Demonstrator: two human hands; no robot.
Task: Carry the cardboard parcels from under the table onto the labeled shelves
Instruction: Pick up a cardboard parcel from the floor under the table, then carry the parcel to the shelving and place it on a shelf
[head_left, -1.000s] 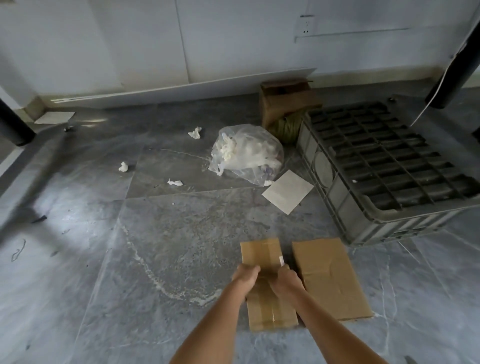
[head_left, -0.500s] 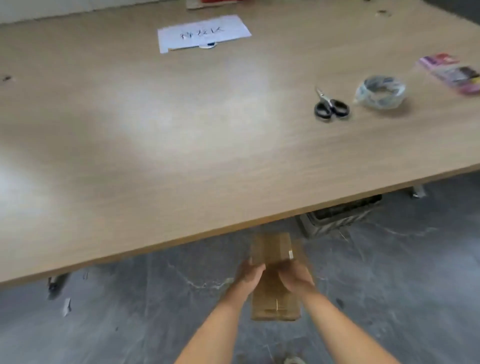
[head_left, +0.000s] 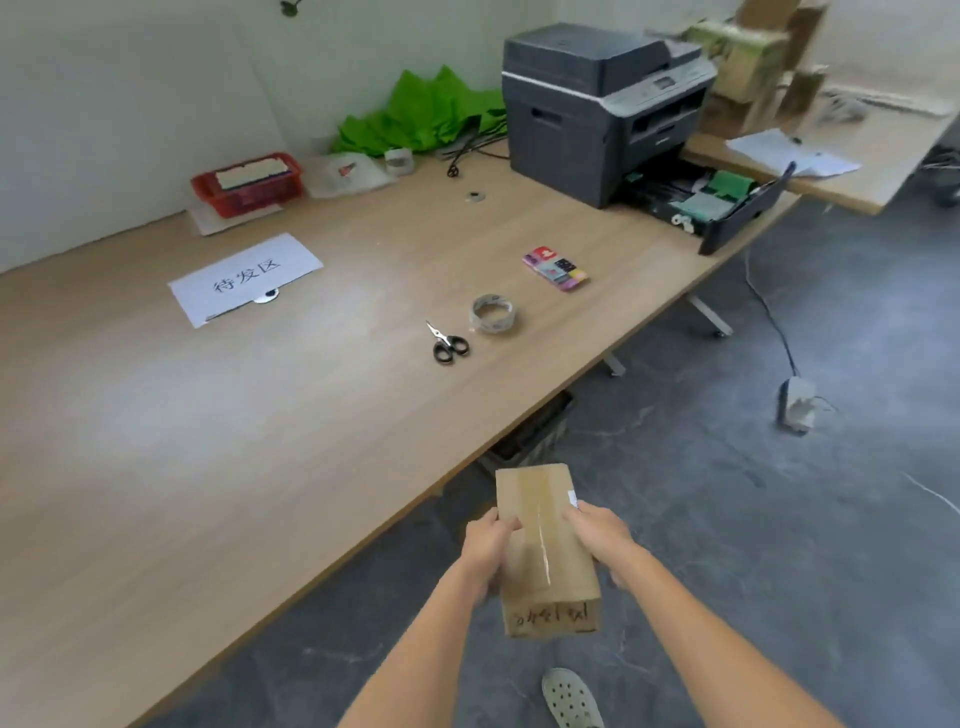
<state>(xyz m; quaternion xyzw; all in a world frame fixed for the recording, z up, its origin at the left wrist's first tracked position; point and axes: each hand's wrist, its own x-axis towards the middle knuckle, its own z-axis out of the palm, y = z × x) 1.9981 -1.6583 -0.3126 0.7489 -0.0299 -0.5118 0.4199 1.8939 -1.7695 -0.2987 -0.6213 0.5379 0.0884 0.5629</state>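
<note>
A long brown cardboard parcel (head_left: 543, 551) with clear tape down its top and handwriting on its near end is held in front of me, above the grey floor beside the table. My left hand (head_left: 485, 545) grips its left side and my right hand (head_left: 597, 535) grips its right side. The wooden table (head_left: 208, 441) stretches to my left. No shelves are in view.
On the table lie a paper sign (head_left: 244, 278), scissors (head_left: 447, 344), a tape roll (head_left: 492, 313), a colourful packet (head_left: 555, 268), a red basket (head_left: 247, 183) and a printer (head_left: 602, 109). A dark crate (head_left: 530, 441) sits under the table edge. A cable and power strip (head_left: 795, 402) lie on the floor.
I have risen from under the table with the parcel lifted off the floor in both hands. The view has swung up from the floor to the tabletop and now to the right.
</note>
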